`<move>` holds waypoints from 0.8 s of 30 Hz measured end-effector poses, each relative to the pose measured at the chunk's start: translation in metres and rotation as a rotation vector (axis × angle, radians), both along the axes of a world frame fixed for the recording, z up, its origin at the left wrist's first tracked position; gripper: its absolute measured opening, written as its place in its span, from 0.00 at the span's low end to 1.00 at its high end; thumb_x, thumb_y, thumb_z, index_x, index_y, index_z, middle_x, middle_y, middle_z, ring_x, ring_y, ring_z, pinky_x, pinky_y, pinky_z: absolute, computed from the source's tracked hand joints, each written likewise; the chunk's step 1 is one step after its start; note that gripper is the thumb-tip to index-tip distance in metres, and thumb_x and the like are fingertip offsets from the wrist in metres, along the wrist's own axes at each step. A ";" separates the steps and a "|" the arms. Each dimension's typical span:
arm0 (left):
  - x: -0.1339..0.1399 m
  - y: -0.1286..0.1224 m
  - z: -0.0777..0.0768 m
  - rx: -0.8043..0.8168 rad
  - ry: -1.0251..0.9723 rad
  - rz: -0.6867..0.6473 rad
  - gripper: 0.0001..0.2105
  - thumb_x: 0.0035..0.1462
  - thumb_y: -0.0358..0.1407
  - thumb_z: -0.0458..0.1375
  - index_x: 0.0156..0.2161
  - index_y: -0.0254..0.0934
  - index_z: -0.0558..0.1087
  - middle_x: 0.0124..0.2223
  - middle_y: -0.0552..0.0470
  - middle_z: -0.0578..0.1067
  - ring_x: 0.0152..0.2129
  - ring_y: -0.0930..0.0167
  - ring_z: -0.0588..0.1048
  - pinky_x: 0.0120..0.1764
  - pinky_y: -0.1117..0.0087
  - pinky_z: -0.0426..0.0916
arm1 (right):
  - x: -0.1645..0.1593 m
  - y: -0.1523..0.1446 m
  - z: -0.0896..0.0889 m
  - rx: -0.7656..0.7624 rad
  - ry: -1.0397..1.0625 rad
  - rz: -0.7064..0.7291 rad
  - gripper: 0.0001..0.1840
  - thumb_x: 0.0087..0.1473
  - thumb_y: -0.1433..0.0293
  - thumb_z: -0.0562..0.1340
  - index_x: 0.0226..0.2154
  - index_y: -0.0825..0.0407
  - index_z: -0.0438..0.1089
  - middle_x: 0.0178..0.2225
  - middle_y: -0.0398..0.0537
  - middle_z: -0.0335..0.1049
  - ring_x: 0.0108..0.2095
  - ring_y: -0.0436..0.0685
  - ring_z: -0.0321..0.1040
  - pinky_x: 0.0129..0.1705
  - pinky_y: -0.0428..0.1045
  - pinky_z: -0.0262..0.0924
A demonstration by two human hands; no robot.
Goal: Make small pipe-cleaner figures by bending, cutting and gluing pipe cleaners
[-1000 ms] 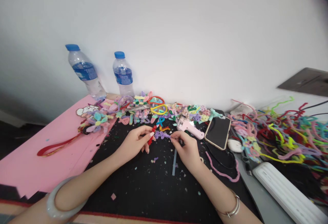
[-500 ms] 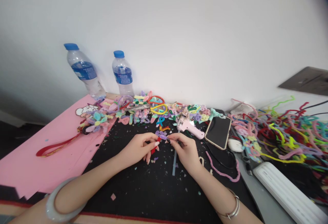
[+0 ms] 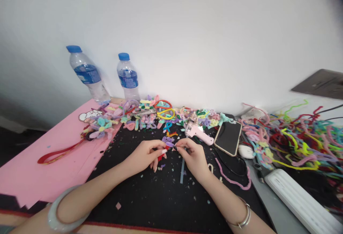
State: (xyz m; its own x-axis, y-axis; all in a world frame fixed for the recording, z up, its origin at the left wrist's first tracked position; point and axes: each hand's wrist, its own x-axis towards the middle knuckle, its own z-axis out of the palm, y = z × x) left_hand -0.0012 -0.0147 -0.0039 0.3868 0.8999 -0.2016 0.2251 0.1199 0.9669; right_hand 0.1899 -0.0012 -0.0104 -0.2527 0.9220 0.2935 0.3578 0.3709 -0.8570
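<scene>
Over the middle of the black mat [image 3: 150, 198], my left hand [image 3: 147, 154] pinches a small purple and red pipe-cleaner piece [image 3: 169, 144]. Purple loops stick up past its fingertips, and a bit of red shows beneath them. My right hand [image 3: 191, 155] meets it from the other side, thumb and forefinger pinched together at the right end of the purple loop. The exact bit between those fingers is too small to make out. Just behind the hands lies a pink glue gun [image 3: 199, 134], and a translucent glue stick [image 3: 182, 171] lies beside the right hand.
Pipe-cleaner pieces and scissors [image 3: 166, 113] line the back edge. A phone [image 3: 227, 137], white earbud case [image 3: 245, 152], and white power strip [image 3: 300, 198] sit right, near a tangled pipe-cleaner heap [image 3: 308, 137]. Two water bottles [image 3: 128, 78] stand behind pink paper [image 3: 59, 148].
My right fingertips have shifted slightly at the end of the purple loop, and more of the loop shows between the hands. My left hand stays almost in place.
</scene>
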 end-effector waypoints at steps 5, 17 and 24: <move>-0.001 0.000 -0.001 0.012 -0.008 -0.006 0.11 0.56 0.41 0.52 0.36 0.33 0.67 0.29 0.53 0.74 0.12 0.77 0.70 0.16 0.77 0.63 | 0.001 0.001 0.000 -0.002 -0.006 0.007 0.04 0.49 0.75 0.59 0.29 0.51 0.70 0.28 0.43 0.72 0.28 0.50 0.68 0.31 0.44 0.62; 0.000 0.000 0.003 0.000 -0.030 0.000 0.10 0.55 0.40 0.53 0.36 0.33 0.68 0.29 0.54 0.74 0.11 0.78 0.69 0.16 0.78 0.64 | 0.002 0.002 -0.001 0.014 -0.007 0.037 0.05 0.50 0.76 0.59 0.29 0.52 0.70 0.29 0.44 0.72 0.29 0.51 0.68 0.33 0.45 0.61; 0.000 0.001 0.005 -0.006 -0.016 0.015 0.11 0.55 0.40 0.53 0.36 0.33 0.68 0.28 0.53 0.74 0.11 0.78 0.69 0.15 0.78 0.63 | 0.002 0.003 -0.003 -0.020 0.016 0.047 0.06 0.50 0.75 0.60 0.34 0.51 0.68 0.30 0.44 0.71 0.28 0.50 0.66 0.32 0.45 0.61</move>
State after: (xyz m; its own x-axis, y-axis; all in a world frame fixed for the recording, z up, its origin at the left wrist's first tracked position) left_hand -0.0015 -0.0138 0.0012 0.3766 0.9042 -0.2014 0.2081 0.1293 0.9695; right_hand 0.1921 0.0021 -0.0137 -0.2910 0.9151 0.2792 0.3270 0.3694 -0.8698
